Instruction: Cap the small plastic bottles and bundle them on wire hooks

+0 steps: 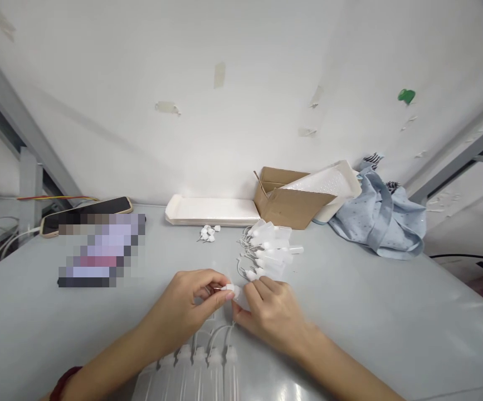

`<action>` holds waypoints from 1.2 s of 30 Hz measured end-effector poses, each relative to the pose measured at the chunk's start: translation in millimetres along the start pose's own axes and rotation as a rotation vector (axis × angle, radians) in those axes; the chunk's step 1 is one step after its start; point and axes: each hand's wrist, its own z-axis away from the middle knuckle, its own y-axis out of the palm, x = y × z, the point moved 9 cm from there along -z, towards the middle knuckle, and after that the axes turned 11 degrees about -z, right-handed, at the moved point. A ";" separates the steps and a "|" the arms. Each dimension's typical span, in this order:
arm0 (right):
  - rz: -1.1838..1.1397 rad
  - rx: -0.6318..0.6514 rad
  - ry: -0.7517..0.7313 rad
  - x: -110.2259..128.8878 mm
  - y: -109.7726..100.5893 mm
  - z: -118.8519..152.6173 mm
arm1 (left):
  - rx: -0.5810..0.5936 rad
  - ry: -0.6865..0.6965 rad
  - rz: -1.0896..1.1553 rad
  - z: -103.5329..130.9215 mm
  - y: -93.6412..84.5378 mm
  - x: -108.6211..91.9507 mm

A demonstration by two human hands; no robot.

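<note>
Between fingers [218, 303], white-capped bottle [235, 290], pixelated screen [105, 250]

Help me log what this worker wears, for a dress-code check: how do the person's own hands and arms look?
The left hand and right hand are bare, without gloves. No sleeve covers the visible stretch of the right forearm. A dark red band rings the left forearm; whether bracelet or cuff, I cannot tell.

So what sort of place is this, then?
Likely a workstation for small manual work, though the wider room can't be told: a grey tabletop bears a row of clear containers in front and a cluster of small white pieces farther back.
</note>
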 end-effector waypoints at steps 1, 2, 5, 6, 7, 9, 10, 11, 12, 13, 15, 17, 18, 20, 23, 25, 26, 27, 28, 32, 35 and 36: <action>0.034 -0.009 -0.030 4.0 -1.2 0.1 | 0.028 -0.052 0.055 0.0 3.2 3.8; 0.059 -0.005 -0.052 7.1 -1.5 0.3 | 0.056 -0.105 0.110 0.3 6.5 7.7; 0.079 0.033 -0.091 12.0 -2.0 0.5 | 0.122 -0.212 0.247 0.7 13.2 15.7; 0.073 0.040 -0.109 13.2 -2.9 0.5 | 0.137 -0.228 0.286 0.5 14.2 17.0; 0.066 0.038 -0.127 14.3 -4.4 0.5 | 0.153 -0.239 0.321 0.3 14.9 17.9; 0.044 0.014 -0.157 15.0 -7.7 0.5 | 0.181 -0.242 0.361 0.2 15.3 18.2; 0.026 -0.002 -0.162 14.2 -8.8 0.5 | 0.187 -0.235 0.362 0.3 14.7 17.8; -0.003 -0.017 -0.156 12.5 -9.1 0.5 | 0.182 -0.220 0.346 0.4 13.2 17.0; -0.043 -0.021 -0.135 9.5 -8.0 0.5 | 0.169 -0.195 0.313 0.6 11.0 15.7; -0.092 -0.019 -0.106 5.7 -5.7 0.5 | 0.151 -0.163 0.266 0.7 8.6 13.7; -0.206 -0.001 -0.034 -2.3 0.6 0.9 | 0.111 -0.084 0.155 1.2 4.0 8.6; -0.317 0.031 0.032 -9.0 7.0 1.4 | 0.093 -0.004 0.067 1.7 2.1 3.3; -0.365 0.045 0.053 -11.0 9.1 1.3 | 0.095 0.026 0.042 1.9 2.1 1.6; -0.456 0.068 0.081 -13.5 10.6 0.3 | 0.104 0.064 0.024 1.8 1.8 0.1; -0.609 0.096 0.161 -19.5 11.2 -1.6 | 0.106 0.085 0.022 1.4 -1.1 -0.6; -0.694 0.119 0.230 -23.5 13.9 -1.2 | 0.113 0.081 0.023 1.3 -2.4 -0.6; -0.714 0.121 0.251 -24.4 15.0 -0.5 | 0.121 0.070 0.028 1.2 -2.0 0.0; -0.713 0.113 0.257 -24.3 15.4 0.4 | 0.129 0.057 0.038 0.9 -1.0 1.0; -0.696 0.097 0.253 -23.5 15.1 1.4 | 0.134 0.040 0.048 0.5 0.1 2.4; -0.555 0.046 0.195 -14.5 13.5 6.2 | 0.121 -0.028 0.066 -2.6 4.8 11.1; -0.524 0.028 0.192 -12.6 10.7 7.0 | 0.142 -0.063 0.130 -4.0 7.1 14.7; -0.521 0.015 0.194 -13.5 8.7 6.4 | 0.159 -0.066 0.156 -3.9 7.5 14.2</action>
